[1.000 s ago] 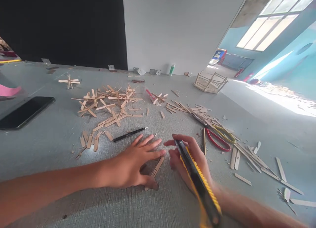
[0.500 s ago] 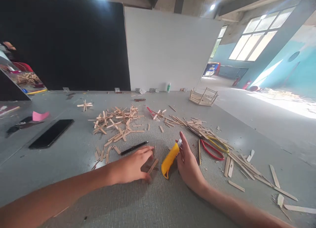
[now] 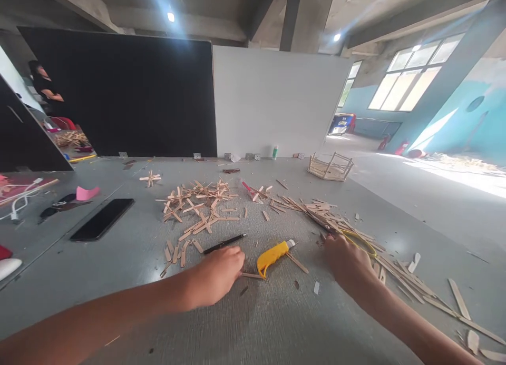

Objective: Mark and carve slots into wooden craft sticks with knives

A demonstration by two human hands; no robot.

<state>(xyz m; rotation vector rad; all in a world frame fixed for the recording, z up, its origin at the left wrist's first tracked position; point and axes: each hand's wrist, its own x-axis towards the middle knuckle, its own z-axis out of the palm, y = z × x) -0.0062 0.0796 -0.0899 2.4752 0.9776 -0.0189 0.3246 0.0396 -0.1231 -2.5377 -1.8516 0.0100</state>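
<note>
My left hand [image 3: 222, 274] rests on the table with its fingers curled together. A flat wooden craft stick [image 3: 252, 275] sticks out from beside its fingertips, toward the yellow utility knife [image 3: 272, 257]. That knife lies on the table between my hands, with another craft stick [image 3: 298, 263] by its front end. My right hand [image 3: 348, 257] is closed over the handles of the scissors [image 3: 361, 242], covering the red handle; what its fingers grip is hidden. Behind my left hand lies a black pen [image 3: 225, 243].
Crossed craft sticks [image 3: 201, 201] form a pile at the middle back; loose sticks [image 3: 430, 299] spread along the right. A stick-built frame [image 3: 331, 167] stands at the back right. A black phone [image 3: 103, 220] lies left. A person [image 3: 46, 88] stands beyond the black panel [image 3: 138, 96].
My right hand has let go of the utility knife, which now lies on the table, and moved right to the scissors. My left fingers have closed in. The view has tilted up slightly.
</note>
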